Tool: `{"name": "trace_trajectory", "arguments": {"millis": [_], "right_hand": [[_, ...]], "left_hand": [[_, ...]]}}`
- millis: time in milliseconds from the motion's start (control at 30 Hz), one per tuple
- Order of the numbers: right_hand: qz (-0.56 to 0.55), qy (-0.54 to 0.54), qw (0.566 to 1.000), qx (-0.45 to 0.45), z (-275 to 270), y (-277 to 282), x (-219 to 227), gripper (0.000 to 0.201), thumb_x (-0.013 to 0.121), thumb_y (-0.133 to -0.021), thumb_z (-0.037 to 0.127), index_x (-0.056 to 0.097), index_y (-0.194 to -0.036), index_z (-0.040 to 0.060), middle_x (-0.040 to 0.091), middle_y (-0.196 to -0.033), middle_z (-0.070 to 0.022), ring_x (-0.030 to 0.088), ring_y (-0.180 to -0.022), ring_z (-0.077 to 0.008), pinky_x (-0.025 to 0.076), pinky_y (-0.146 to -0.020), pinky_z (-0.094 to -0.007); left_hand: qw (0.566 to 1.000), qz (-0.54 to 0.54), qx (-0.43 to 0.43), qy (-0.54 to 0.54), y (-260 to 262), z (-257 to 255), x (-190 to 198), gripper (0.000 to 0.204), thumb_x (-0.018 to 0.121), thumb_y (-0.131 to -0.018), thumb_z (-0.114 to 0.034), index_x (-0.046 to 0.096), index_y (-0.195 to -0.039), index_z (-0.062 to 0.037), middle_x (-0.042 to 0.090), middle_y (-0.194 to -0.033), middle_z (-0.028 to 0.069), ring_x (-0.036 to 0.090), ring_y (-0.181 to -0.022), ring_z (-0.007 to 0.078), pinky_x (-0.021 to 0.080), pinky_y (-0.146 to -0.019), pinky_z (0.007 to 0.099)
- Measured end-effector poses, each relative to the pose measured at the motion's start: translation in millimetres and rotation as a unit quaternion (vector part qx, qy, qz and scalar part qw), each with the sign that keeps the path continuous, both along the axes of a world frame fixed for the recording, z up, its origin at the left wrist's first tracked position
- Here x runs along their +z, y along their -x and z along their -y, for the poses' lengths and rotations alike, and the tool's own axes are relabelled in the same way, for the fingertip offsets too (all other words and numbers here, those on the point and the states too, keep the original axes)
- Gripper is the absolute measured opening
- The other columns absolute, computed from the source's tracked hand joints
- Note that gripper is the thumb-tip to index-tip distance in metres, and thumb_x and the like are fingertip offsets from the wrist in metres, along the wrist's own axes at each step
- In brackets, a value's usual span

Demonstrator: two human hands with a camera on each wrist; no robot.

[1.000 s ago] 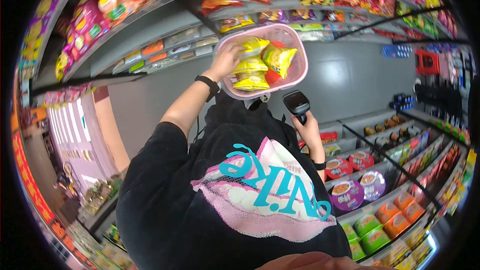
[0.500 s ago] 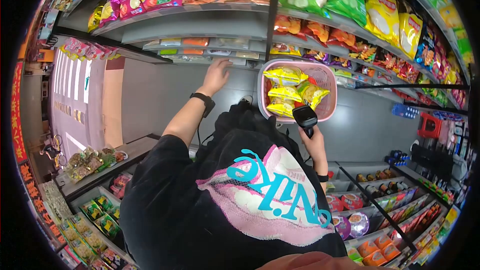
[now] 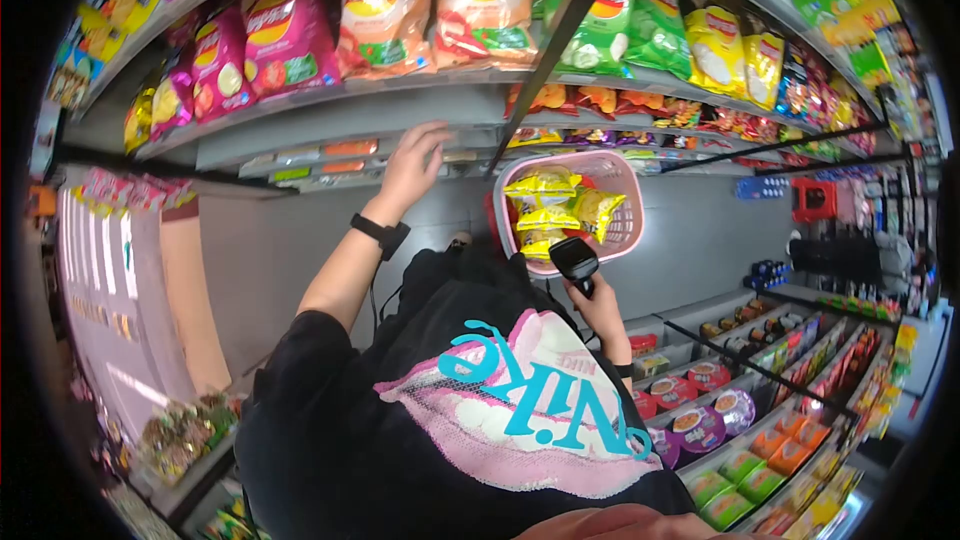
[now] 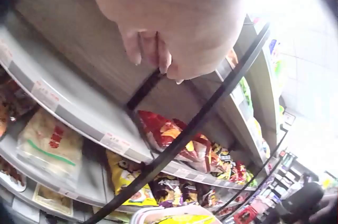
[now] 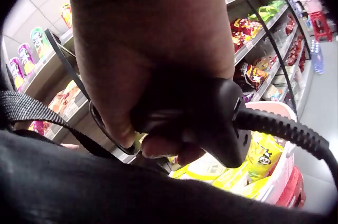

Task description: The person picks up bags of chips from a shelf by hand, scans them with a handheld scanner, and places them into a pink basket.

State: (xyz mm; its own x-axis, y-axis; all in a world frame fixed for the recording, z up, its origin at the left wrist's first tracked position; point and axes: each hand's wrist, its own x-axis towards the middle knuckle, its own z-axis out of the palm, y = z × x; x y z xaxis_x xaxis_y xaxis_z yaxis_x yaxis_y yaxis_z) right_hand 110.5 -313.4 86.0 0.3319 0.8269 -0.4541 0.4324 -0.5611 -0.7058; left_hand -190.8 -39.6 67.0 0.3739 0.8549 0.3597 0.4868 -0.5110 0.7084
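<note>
My left hand (image 3: 412,168) hangs in the air before the snack shelves, holding nothing, its fingers loosely bent. In the left wrist view that hand (image 4: 169,29) is over a bare stretch of shelf (image 4: 79,76). My right hand (image 3: 600,310) grips a black handheld scanner (image 3: 575,258), whose handle and ribbed cable (image 5: 285,129) show in the right wrist view, with the fingers of the hand (image 5: 158,65) curled round it. Beside the scanner stands a pink basket (image 3: 632,180) holding several yellow snack bags (image 3: 545,218).
Large chip bags (image 3: 485,5) line the upper shelf. Red snack bags (image 4: 169,134) lie beyond a dark shelf post (image 4: 211,102). Bowl noodles (image 3: 698,428) fill a low shelf at the lower right. A red stool (image 3: 814,200) stands farther off.
My left hand has left the yellow bags in the basket and moved across to the shelf front. The view has shifted, showing more of the upper chip bags. The right hand keeps hold of the scanner.
</note>
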Motion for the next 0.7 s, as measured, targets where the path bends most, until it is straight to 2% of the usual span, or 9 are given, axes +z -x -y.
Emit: {"name": "trace_trajectory", "arguments": {"millis": [100,233,300,333,400,433,500,700], "right_hand": [[0.014,0.003,0.999,-0.031,14.1,1.2,3.9,0.038,0.075,-0.083,0.023,0.062,-0.110,-0.0015,0.067,-0.083,-0.0201,0.065,-0.076,-0.0255,0.051,-0.075,-0.0375],[0.033,-0.003,0.997,-0.068,13.7,32.8,8.4,0.039,0.075,-0.083,0.025,0.062,-0.109,-0.0011,0.067,-0.083,-0.0216,0.066,-0.077,-0.0309,0.051,-0.075,-0.0389],[0.043,-0.006,0.997,-0.062,13.2,43.1,13.0,0.039,0.074,-0.083,0.027,0.063,-0.108,-0.0008,0.067,-0.085,-0.0232,0.066,-0.079,-0.0354,0.051,-0.076,-0.0396],[0.057,-0.049,0.996,-0.050,22.4,33.2,10.4,0.039,0.074,-0.083,0.026,0.063,-0.108,-0.0009,0.067,-0.087,-0.0248,0.067,-0.082,-0.0379,0.051,-0.077,-0.0402],[0.054,-0.045,0.996,-0.059,20.2,43.5,11.6,0.040,0.074,-0.083,0.027,0.062,-0.108,-0.0010,0.067,-0.088,-0.0255,0.068,-0.085,-0.0390,0.052,-0.078,-0.0408],[0.050,-0.038,0.996,-0.059,18.1,47.8,11.6,0.041,0.074,-0.083,0.028,0.062,-0.108,-0.0012,0.067,-0.089,-0.0262,0.068,-0.087,-0.0400,0.052,-0.079,-0.0413],[0.051,-0.032,0.996,-0.060,16.0,53.3,12.2,0.042,0.074,-0.083,0.029,0.062,-0.109,-0.0013,0.067,-0.090,-0.0267,0.068,-0.089,-0.0405,0.052,-0.080,-0.0418],[0.051,-0.030,0.998,-0.032,26.3,48.4,4.6,0.045,0.074,-0.083,0.031,0.063,-0.110,-0.0026,0.067,-0.093,-0.0277,0.067,-0.092,-0.0411,0.052,-0.081,-0.0423]], "left_hand": [[0.998,0.010,-0.058,-0.018,-28.2,-5.3,3.6,0.021,0.059,-0.088,-0.003,0.068,-0.106,-0.0088,0.062,-0.124,0.0091,0.057,-0.116,0.0321,0.048,-0.097,0.0421],[0.992,0.031,-0.126,0.006,-34.9,-10.6,-5.4,0.020,0.059,-0.089,-0.005,0.069,-0.105,-0.0095,0.063,-0.123,0.0082,0.059,-0.115,0.0314,0.049,-0.096,0.0421],[0.988,0.029,-0.150,0.007,-35.9,-7.7,-8.3,0.019,0.059,-0.090,-0.006,0.069,-0.106,-0.0098,0.063,-0.122,0.0082,0.061,-0.112,0.0316,0.050,-0.094,0.0412],[0.986,0.022,-0.163,0.021,-47.6,2.2,-3.3,0.019,0.059,-0.090,-0.006,0.069,-0.106,-0.0099,0.063,-0.122,0.0083,0.061,-0.111,0.0316,0.051,-0.092,0.0407],[0.981,0.019,-0.189,0.046,-41.8,2.6,-9.0,0.018,0.059,-0.091,-0.007,0.069,-0.105,-0.0094,0.064,-0.120,0.0086,0.063,-0.110,0.0313,0.054,-0.089,0.0394],[0.980,0.018,-0.195,0.045,-38.4,1.9,-15.2,0.018,0.059,-0.091,-0.007,0.069,-0.105,-0.0094,0.064,-0.120,0.0086,0.063,-0.110,0.0313,0.054,-0.089,0.0394],[0.969,0.028,-0.226,0.098,-31.6,3.2,-24.2,0.018,0.059,-0.092,-0.006,0.069,-0.107,-0.0072,0.064,-0.120,0.0105,0.061,-0.113,0.0319,0.049,-0.097,0.0395],[0.968,0.004,-0.215,0.131,-20.3,11.4,-39.3,0.018,0.060,-0.091,-0.006,0.069,-0.107,-0.0059,0.065,-0.118,0.0116,0.062,-0.111,0.0321,0.049,-0.096,0.0391]]}}
